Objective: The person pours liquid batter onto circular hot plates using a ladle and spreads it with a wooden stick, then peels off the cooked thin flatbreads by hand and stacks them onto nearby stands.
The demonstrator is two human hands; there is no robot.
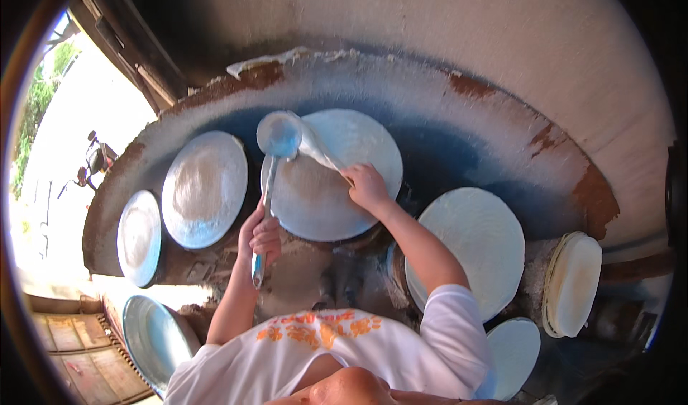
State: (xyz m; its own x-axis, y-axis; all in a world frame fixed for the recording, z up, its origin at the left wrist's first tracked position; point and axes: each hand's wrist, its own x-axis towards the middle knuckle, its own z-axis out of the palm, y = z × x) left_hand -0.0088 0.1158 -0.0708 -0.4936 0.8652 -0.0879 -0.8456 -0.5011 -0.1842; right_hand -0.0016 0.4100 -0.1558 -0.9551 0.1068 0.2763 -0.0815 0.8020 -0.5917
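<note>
My left hand [264, 239] is closed round the handle of a long metal ladle [279, 134]. The ladle's round bowl is over the far left part of a large round griddle [315, 215], which has a whitish rim area and a browner middle. My right hand [367, 186] grips the near end of a pale, long, folded-looking strip [319, 147]. From my fingers that strip slants up and left across the griddle to beside the ladle bowl. Whether it is a spreading tool or a soft sheet, I cannot tell.
Two more round griddles [204, 190] stand at the left, above a metal basin [156, 340]. To the right is a round pan covered in white [466, 251], then a pale round stack [573, 283] and another white disc [513, 358]. A curved, rust-patched ledge [473, 86] runs behind.
</note>
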